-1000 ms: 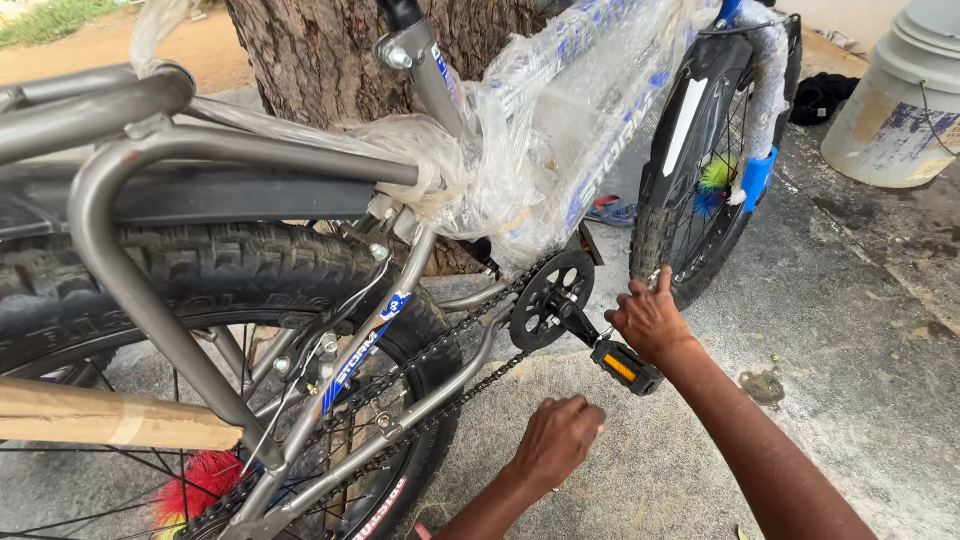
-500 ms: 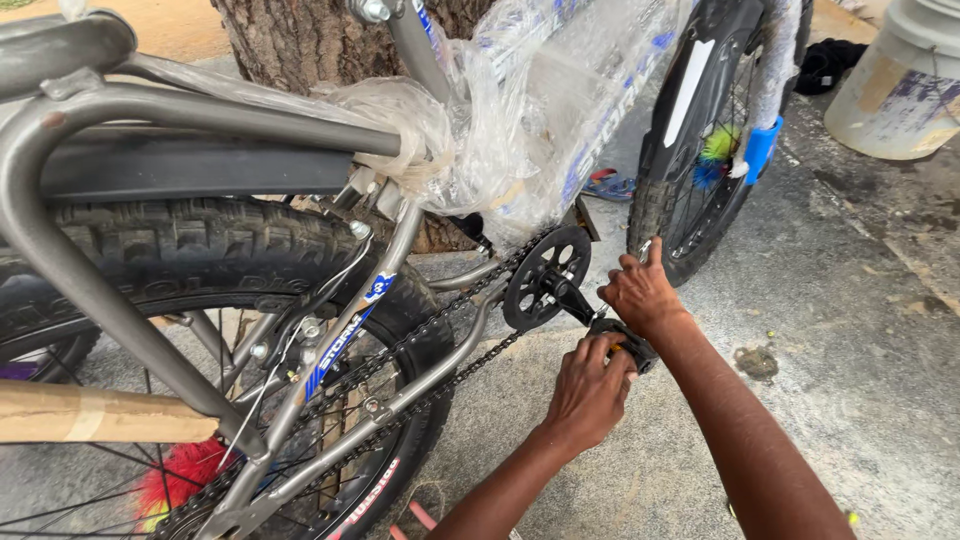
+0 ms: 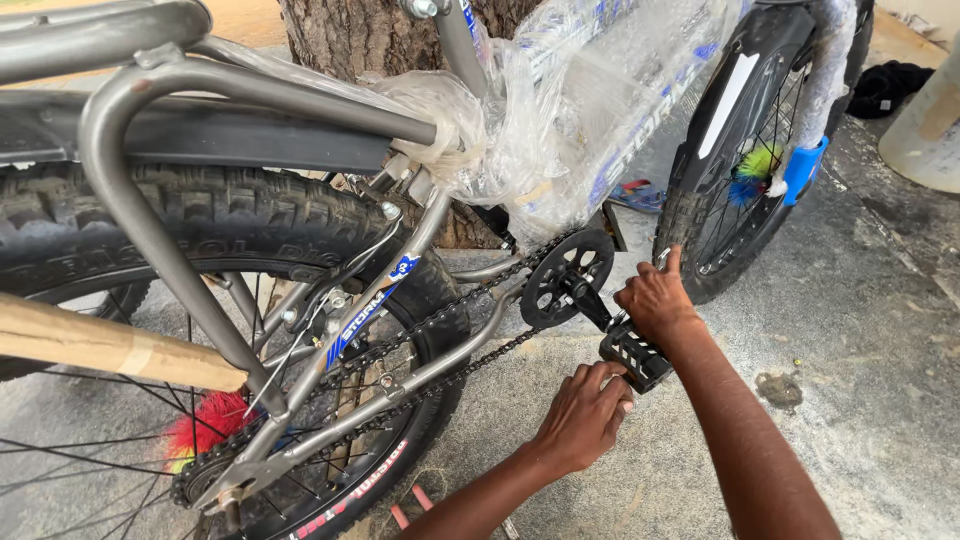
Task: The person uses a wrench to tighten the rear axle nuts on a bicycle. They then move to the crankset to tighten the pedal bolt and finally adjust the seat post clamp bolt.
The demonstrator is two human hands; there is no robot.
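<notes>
The left hand (image 3: 585, 415) grips the near end of the black pedal (image 3: 633, 355), low beside the chainring (image 3: 566, 277); the right hand (image 3: 655, 300) closes over the crank arm (image 3: 590, 303), apparently steadying it

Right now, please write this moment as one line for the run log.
left hand: on black pedal, below | right hand: on pedal, above | crank: points down to pedal | chain: on chainring

Both hands (image 3: 590, 415) on bike pedal (image 3: 634, 355).
</notes>
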